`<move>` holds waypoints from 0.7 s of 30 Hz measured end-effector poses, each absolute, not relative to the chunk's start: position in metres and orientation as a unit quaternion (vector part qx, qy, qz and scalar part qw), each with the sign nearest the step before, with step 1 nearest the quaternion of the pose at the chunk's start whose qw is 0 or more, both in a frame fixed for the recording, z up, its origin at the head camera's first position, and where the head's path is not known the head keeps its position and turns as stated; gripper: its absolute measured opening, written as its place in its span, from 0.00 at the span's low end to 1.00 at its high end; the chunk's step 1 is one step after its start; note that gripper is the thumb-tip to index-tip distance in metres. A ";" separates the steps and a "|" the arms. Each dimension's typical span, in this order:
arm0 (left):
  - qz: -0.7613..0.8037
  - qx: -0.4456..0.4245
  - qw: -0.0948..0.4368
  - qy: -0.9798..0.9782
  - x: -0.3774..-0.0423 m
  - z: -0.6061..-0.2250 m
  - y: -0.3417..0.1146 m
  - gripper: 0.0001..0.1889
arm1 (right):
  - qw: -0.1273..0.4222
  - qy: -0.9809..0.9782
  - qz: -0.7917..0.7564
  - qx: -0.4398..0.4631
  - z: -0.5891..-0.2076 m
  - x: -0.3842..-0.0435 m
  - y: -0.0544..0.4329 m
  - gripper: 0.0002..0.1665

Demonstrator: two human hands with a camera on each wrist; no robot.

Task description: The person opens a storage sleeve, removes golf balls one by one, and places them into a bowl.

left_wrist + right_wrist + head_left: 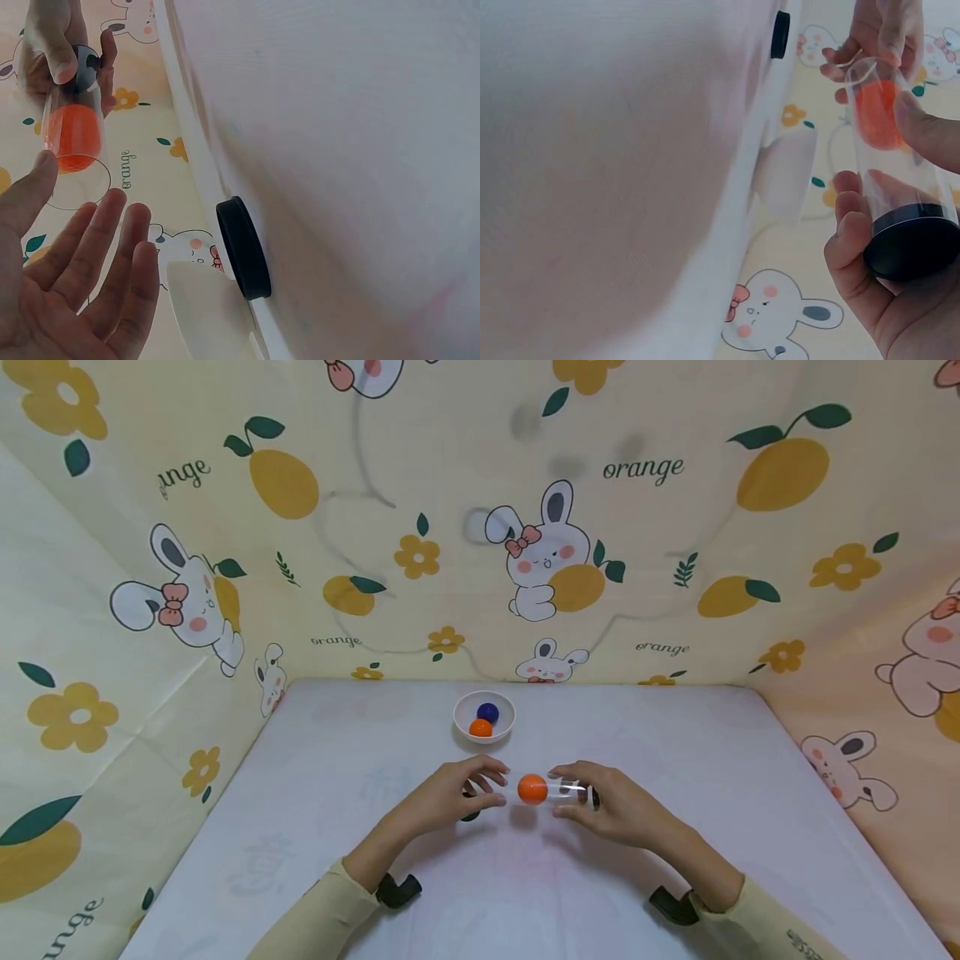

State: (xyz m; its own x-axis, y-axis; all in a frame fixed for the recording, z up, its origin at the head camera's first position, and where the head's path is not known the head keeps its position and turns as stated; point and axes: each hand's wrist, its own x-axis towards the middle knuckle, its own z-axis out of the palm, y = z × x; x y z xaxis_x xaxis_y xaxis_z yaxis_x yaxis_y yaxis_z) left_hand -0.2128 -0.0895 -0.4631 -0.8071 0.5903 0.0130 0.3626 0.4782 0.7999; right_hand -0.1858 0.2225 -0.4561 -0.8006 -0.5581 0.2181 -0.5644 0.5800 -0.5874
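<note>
A clear plastic tube (pixel 564 792) lies sideways in my right hand (pixel 618 808), its thumb and fingers gripping the sides. Inside it an orange ball (pixel 532 789) sits toward the uncapped left end; a black cap (pixel 911 251) closes the other end, nearest the right palm. My left hand (pixel 453 789) holds nothing. Its fingers are spread and gently bent, with the fingertips close around the tube's open mouth in the left wrist view. Below that hand, a loose black lid (pixel 244 247) stands out on the white table, partly hidden by the hand in the head view.
A small white bowl (pixel 459 728) stands behind the hands, holding a dark blue ball (pixel 487 713) and another orange ball (pixel 481 727). The white-covered table (pixel 360 735) meets a printed cloth backdrop (pixel 450 460) at the back and both sides. Black wrist mounts (pixel 399 891) sit by the sleeves.
</note>
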 end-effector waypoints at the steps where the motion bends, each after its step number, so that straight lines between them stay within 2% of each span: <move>1: 0.428 0.280 0.133 0.849 -0.212 -0.463 -0.089 0.25 | 0.005 -0.890 0.329 0.316 -0.456 -0.186 0.223 0.32; 21: 0.424 0.278 0.129 0.852 -0.212 -0.464 -0.090 0.21 | -0.009 -0.902 0.316 0.295 -0.453 -0.186 0.221 0.31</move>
State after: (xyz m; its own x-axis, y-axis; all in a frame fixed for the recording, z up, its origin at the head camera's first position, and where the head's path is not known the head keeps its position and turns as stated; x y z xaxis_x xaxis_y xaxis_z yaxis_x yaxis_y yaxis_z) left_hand -0.2115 -0.0896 -0.4644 -0.8123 0.5830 0.0152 0.3641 0.4866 0.7941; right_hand -0.1856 0.2212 -0.4527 -0.8261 -0.5374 0.1696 -0.5259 0.6271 -0.5747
